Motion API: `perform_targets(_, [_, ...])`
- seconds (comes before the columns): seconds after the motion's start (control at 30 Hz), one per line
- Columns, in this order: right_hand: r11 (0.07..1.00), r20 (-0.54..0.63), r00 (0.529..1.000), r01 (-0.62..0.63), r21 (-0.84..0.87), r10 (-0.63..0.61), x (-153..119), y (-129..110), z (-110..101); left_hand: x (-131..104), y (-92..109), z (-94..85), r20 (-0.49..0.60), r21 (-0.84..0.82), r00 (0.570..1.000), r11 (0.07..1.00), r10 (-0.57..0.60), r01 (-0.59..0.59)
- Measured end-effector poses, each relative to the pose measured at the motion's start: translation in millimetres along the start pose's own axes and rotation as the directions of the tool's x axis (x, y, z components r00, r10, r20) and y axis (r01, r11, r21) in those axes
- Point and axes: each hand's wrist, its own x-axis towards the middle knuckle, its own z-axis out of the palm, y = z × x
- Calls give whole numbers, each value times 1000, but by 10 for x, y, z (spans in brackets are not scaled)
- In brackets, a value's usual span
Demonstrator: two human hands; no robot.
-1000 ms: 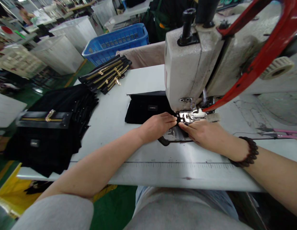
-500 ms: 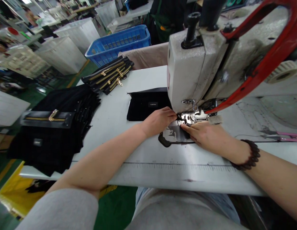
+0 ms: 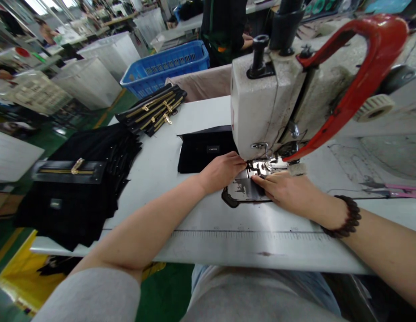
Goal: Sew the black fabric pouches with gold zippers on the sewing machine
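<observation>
Over the desk [image 3: 194, 214], the right hand [image 3: 288, 190] is laid with fingers extended beside the presser foot [image 3: 261, 167]. The left hand [image 3: 221, 171] is rested at the black cloth piece [image 3: 203, 152], left of the sewing machine [image 3: 255, 107]; whether either grips cannot be told. Beyond, zippered strips [image 3: 154, 109] are piled near a blue basket [image 3: 147, 86].

The table [image 3: 154, 179] bears a sewing machine [image 3: 253, 107], black pieces [image 3: 194, 156] and zippered strips [image 3: 154, 107].

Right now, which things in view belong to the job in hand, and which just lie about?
Likely the job's:
labelled black piece, by the left fingers
sewing machine
black stack
zippered strips

Seemingly lying about:
pink-handled tool
blue basket
yellow bin
</observation>
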Motion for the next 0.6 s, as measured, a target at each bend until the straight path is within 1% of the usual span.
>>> perform_targets(0.17, [1000,24,1000,-17,6,17,1,3,17,0,75,-54,15,-21,1000,999,-27,27])
perform_targets(0.3, [1000,24,1000,-15,4,15,2,9,37,7,186,-148,80,-4,992,995,-96,96])
perform_targets(0.4, [1000,16,1000,-11,8,11,5,11,34,15,234,-204,111,-4,989,995,-99,100])
perform_targets(0.5, [1000,8,1000,-7,17,7,10,8,25,25,248,-208,115,-17,989,995,-98,100])
perform_targets(0.6, [1000,-4,1000,-14,15,14,15,0,17,32,217,-180,105,-51,987,991,-119,124])
